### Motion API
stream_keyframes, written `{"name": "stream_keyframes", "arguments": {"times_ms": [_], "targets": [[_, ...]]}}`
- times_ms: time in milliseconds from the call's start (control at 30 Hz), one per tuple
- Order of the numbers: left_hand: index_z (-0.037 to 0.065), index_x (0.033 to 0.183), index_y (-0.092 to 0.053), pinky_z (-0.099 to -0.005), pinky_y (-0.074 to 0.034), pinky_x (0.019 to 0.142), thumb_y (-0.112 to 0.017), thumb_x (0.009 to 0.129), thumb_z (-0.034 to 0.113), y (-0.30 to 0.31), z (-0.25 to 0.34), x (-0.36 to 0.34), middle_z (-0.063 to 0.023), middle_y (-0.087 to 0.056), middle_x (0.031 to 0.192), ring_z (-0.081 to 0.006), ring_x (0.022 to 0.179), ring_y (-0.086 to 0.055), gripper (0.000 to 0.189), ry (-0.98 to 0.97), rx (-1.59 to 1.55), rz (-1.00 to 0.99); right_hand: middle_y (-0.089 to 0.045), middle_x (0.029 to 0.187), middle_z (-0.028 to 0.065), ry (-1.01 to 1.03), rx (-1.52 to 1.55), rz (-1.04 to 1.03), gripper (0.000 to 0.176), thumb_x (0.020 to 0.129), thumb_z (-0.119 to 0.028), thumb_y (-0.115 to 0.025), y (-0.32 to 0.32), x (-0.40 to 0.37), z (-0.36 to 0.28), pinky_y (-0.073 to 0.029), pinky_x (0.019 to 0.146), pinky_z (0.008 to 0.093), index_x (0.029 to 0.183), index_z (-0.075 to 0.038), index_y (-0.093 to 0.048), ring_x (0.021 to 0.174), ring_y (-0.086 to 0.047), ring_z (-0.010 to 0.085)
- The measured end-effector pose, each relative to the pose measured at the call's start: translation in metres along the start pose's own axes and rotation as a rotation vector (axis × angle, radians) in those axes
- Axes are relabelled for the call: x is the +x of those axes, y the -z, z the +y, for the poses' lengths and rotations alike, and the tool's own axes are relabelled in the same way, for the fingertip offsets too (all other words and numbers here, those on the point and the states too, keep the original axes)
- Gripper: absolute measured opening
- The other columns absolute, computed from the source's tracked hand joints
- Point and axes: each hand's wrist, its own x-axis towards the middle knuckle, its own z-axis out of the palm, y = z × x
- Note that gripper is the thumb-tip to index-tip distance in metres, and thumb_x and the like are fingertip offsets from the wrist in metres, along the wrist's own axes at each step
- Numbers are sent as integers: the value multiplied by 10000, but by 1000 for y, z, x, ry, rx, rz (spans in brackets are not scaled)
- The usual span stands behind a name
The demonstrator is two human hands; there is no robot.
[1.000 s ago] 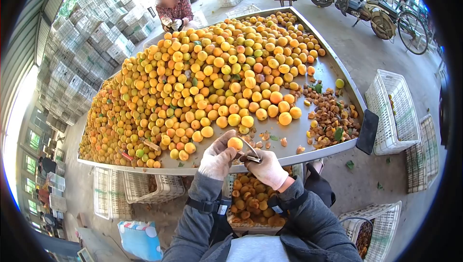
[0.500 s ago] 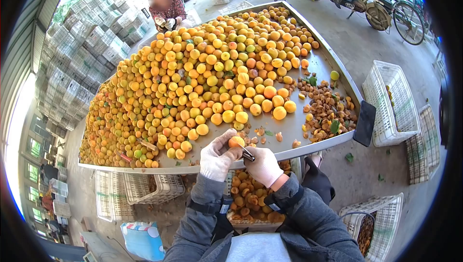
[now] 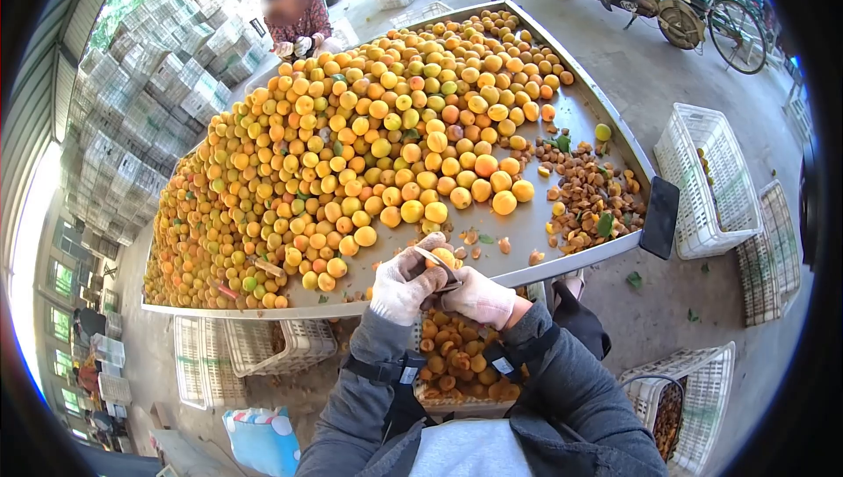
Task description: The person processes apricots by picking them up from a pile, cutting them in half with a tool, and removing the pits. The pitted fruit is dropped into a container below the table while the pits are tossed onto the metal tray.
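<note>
My left hand [image 3: 402, 285], in a pale work glove, grips an orange-yellow apricot [image 3: 445, 256] over the near edge of the metal table [image 3: 492, 255]. In my gloved right hand [image 3: 483, 298] is a small knife [image 3: 452, 282], its thin blade lying against the apricot. Both hands are close together, and the fingers partly cover the knife. Beyond them rises a big heap of whole apricots [image 3: 351, 152]. Below my wrists, cut apricot halves [image 3: 452, 356] fill a crate.
Brown pits [image 3: 593, 196] lie piled on the table's right, near a phone [image 3: 660, 218] on the edge. White crates [image 3: 707, 183] stand at right, with others under the table. Across the table sits a person [image 3: 299, 16] in gloves. Crate stacks [image 3: 132, 108] stand at left.
The blade, earlier pointing into the apricot's near side, now lies across its upper left side as my right hand turned. The view has shifted slightly, and another person shows at the back.
</note>
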Motion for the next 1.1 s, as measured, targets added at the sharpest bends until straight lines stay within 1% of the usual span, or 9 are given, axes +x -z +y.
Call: {"name": "stream_keyframes", "arguments": {"times_ms": [167,267,367,500,700,800,933,1067,1100], "targets": [[-61,1308,-480,-288,-506,911,-614,897,1,26,-26,15,-123,-619,1161,-178,1042,-612,437,-250,-157,147,-629,751,3,97,51,156,201,818,-39,-624,11,-25,-16,-458,626,228,1007,5,-678,710,-560,56],[-5,1269,-548,-298,-506,879,-605,876,-32,3,-9,6,-104,-596,1146,-170,971,-602,398,-255,333,145,-596,765,-30,154,203,392,229,863,-121,-678,11,-25,-34,-401,565,175,1051,6,-653,689,-524,13],[26,1267,-571,-280,-499,872,-592,809,-103,-8,-28,10,-98,-528,1092,-173,968,-594,476,-404,736,72,-640,900,6,309,81,428,381,830,-142,-752,9,-3,-5,-497,699,223,1137,4,-579,792,-579,67],[28,1273,-570,-275,-489,879,-558,784,-143,-20,-10,0,-121,-562,1083,-183,987,-604,518,-378,733,25,-646,953,21,313,38,399,384,831,-139,-749,14,-9,-15,-506,738,231,1142,4,-574,853,-588,82],[-44,1275,-543,-268,-489,892,-583,896,-11,-19,4,-2,-99,-611,1178,-152,1015,-604,383,-32,210,34,-623,841,5,254,225,356,267,859,-128,-697,11,-21,-35,-476,635,206,1073,-10,-588,738,-562,59],[-29,1324,-482,-358,-552,860,-574,939,85,-5,-17,6,-116,-642,1117,-209,975,-655,412,-14,-421,-79,-540,673,1,103,416,343,114,899,-160,-602,8,-28,-46,-306,364,222,928,-54,-573,421,-429,58],[-8,1330,-457,-409,-545,891,-545,965,174,-6,-30,16,-123,-608,1146,-237,961,-651,418,-80,-825,-127,-512,662,-10,212,745,126,143,896,-188,-605,20,-30,-30,-297,364,204,928,-51,-575,420,-420,43],[5,1327,-456,-413,-535,907,-525,977,249,6,-29,20,-132,-588,1168,-237,961,-646,432,-158,-603,17,-538,638,1,160,210,116,226,873,-214,-676,26,-38,-30,-281,345,216,988,-29,-615,418,-442,44],[6,1327,-456,-415,-536,906,-517,982,253,0,-27,18,-134,-593,1157,-238,959,-648,429,-121,-623,-8,-544,635,5,347,66,262,241,867,-201,-689,24,-27,-32,-297,347,220,1018,-27,-620,424,-462,51]]}}
